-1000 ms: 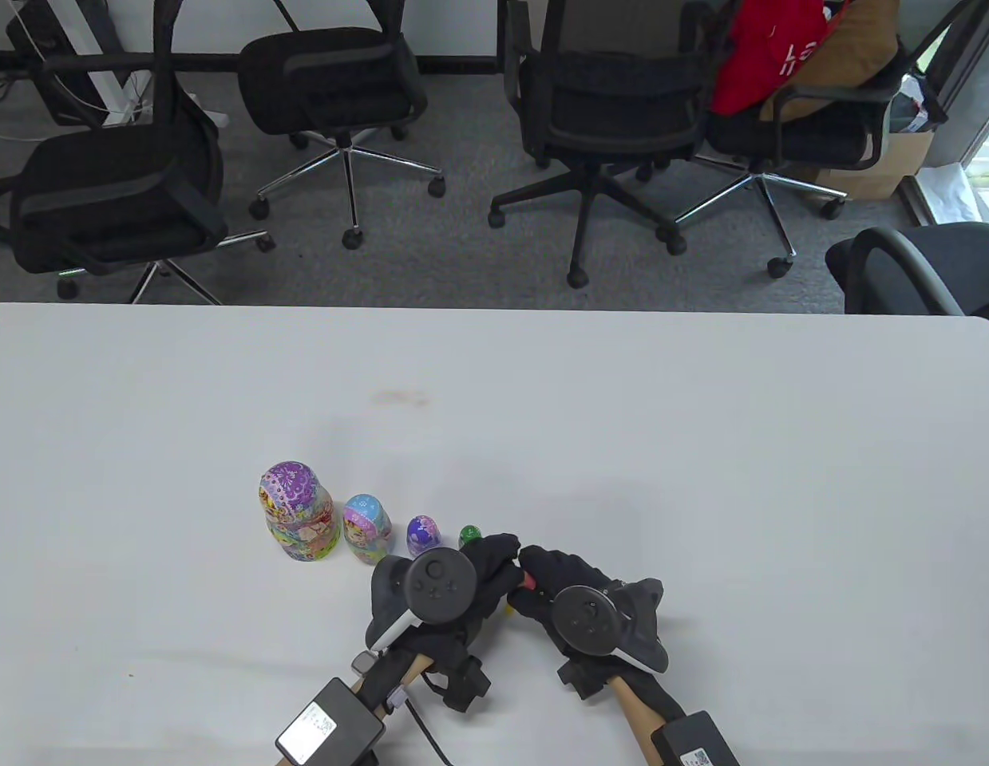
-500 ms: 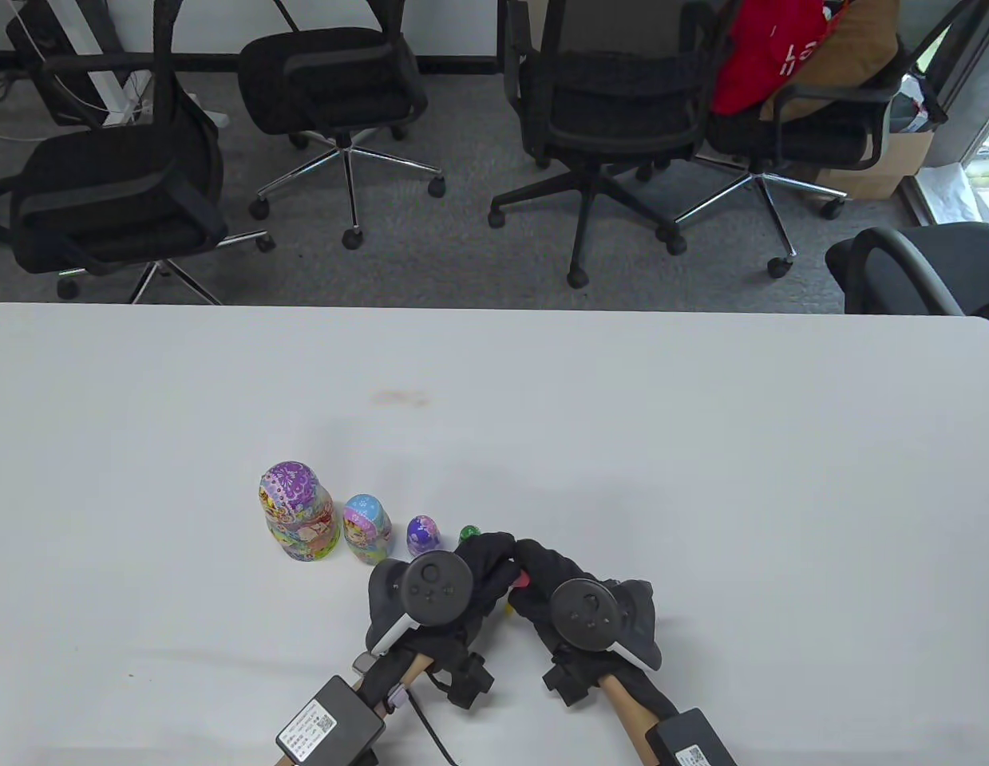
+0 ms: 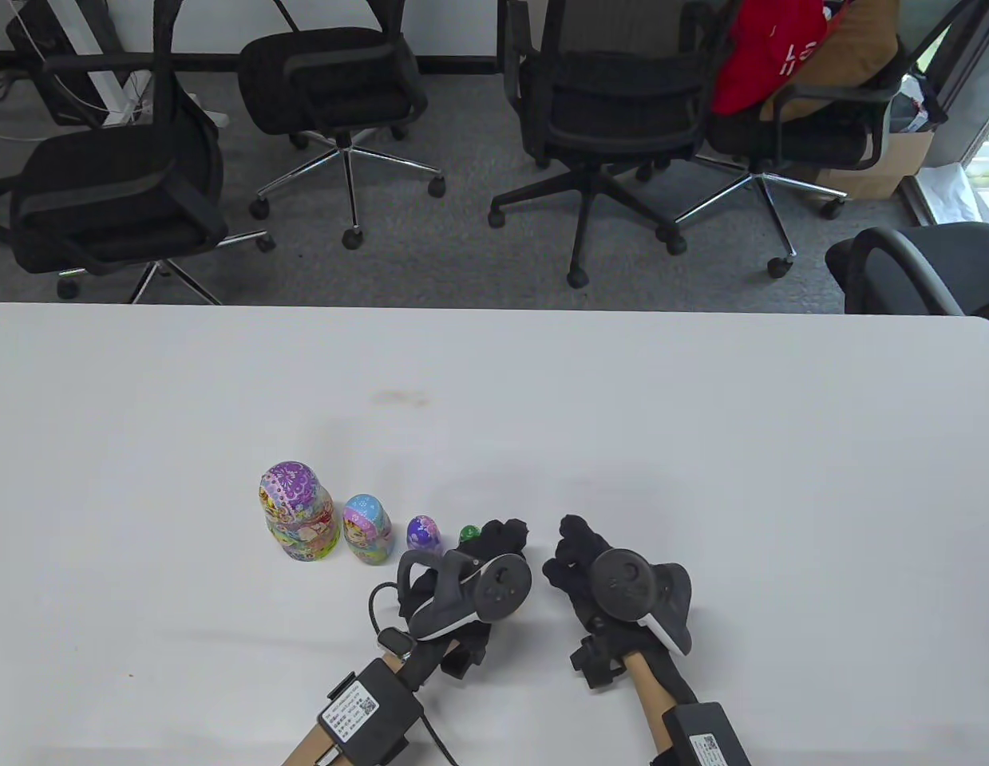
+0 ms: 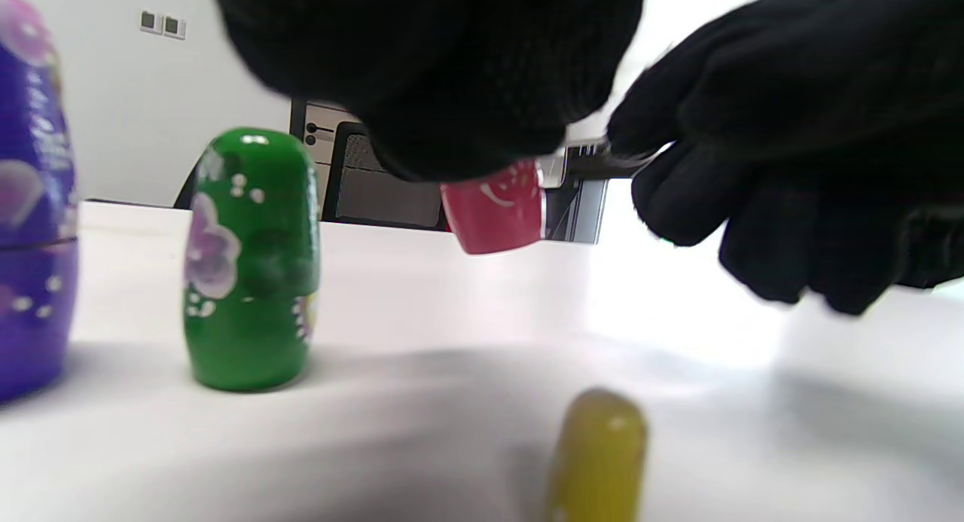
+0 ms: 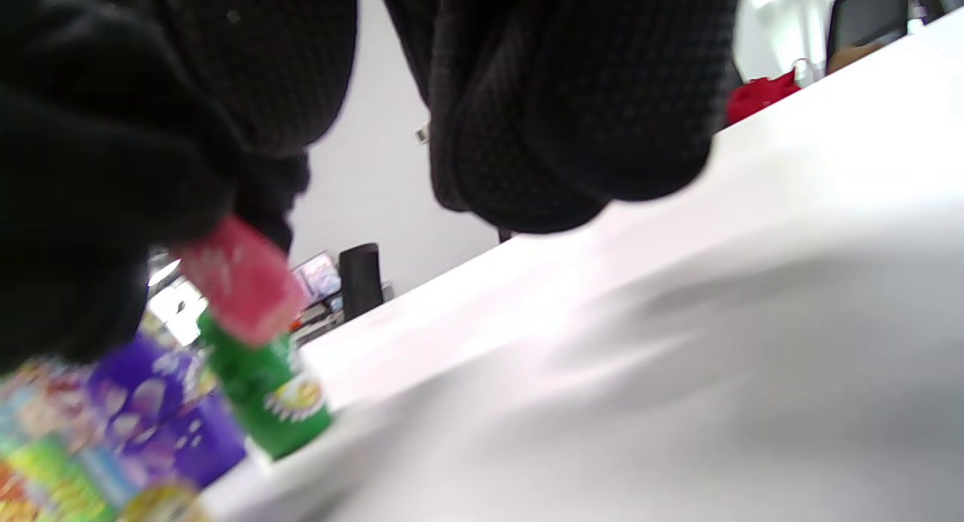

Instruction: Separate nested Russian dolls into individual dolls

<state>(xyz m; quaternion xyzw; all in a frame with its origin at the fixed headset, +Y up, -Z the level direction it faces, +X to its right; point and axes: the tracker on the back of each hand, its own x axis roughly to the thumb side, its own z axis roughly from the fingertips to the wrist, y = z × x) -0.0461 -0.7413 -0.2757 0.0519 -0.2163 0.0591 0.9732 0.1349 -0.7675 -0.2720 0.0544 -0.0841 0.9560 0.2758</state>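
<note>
Four dolls stood in a row — largest doll [image 3: 297,512], blue doll [image 3: 366,528], purple doll [image 3: 423,535], green doll [image 3: 468,534]. The left hand [image 3: 494,550] pinched a red shell [image 4: 495,206]; the right hand's [image 3: 578,552] grip I couldn't tell. The tiny yellow doll [image 4: 596,454] stood unheld — a brushing glove might topple it

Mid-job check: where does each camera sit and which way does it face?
Table view: overhead, looking down the table toward chairs; left hand and right hand enter below.
Left wrist view: table height, facing green doll and yellow doll; left fingers pinch a red doll piece.
Right wrist view: low, tilted, facing dolls; right fingers hang above.
Both wrist views share green doll and red doll piece.
</note>
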